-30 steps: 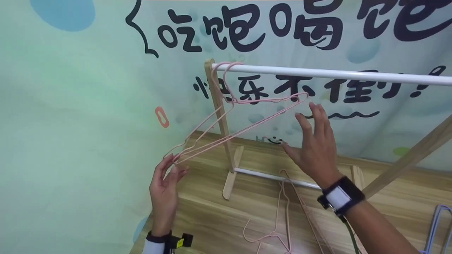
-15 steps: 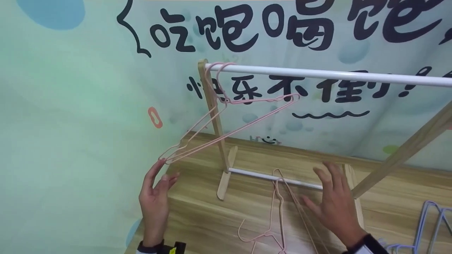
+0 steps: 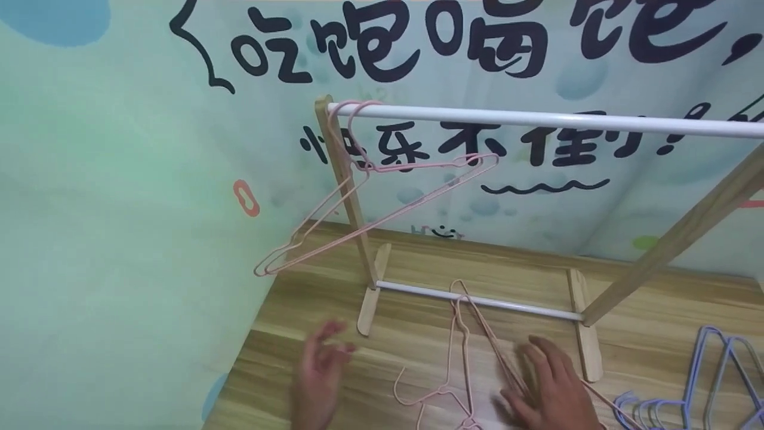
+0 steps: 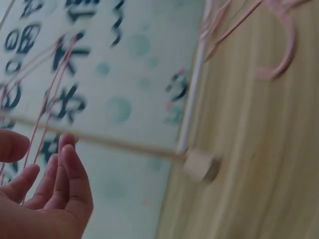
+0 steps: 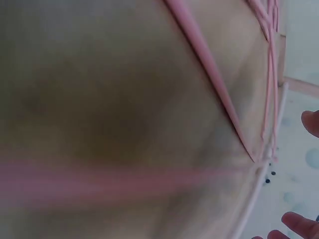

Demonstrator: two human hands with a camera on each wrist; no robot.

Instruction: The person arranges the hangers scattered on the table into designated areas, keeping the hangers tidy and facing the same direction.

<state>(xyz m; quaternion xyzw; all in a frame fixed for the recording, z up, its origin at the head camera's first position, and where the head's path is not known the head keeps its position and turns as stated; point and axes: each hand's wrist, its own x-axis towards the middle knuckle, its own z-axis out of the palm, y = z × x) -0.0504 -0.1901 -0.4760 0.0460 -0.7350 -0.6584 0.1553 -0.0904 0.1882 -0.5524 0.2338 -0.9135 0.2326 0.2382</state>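
Observation:
Two pink wire hangers (image 3: pixel 382 224) hang by their hooks at the left end of the rack's white top rail (image 3: pixel 507 116). My left hand (image 3: pixel 322 370), blurred, is below them and apart from them. In the left wrist view its fingers (image 4: pixel 77 184) are loosely bent with nothing held. More pink hangers (image 3: pixel 464 352) lie on the wooden table, overlapping the rack's lower bar. My right hand (image 3: pixel 555 382) hovers at their right side, fingers spread; whether it touches them I cannot tell. In the right wrist view a pink hanger wire (image 5: pixel 212 74) passes close to the camera.
Blue hangers (image 3: pixel 692 376) lie on the table (image 3: pixel 274 358) at the lower right. The rack's wooden left post (image 3: pixel 349 197) and slanted right post (image 3: pixel 674 239) stand on wooden feet. A printed backdrop (image 3: pixel 149 179) rises behind and to the left.
My left hand has let go of the hanging hangers' lower corner and moved down and right. My right hand has come down from beside the hanging hangers to those on the table.

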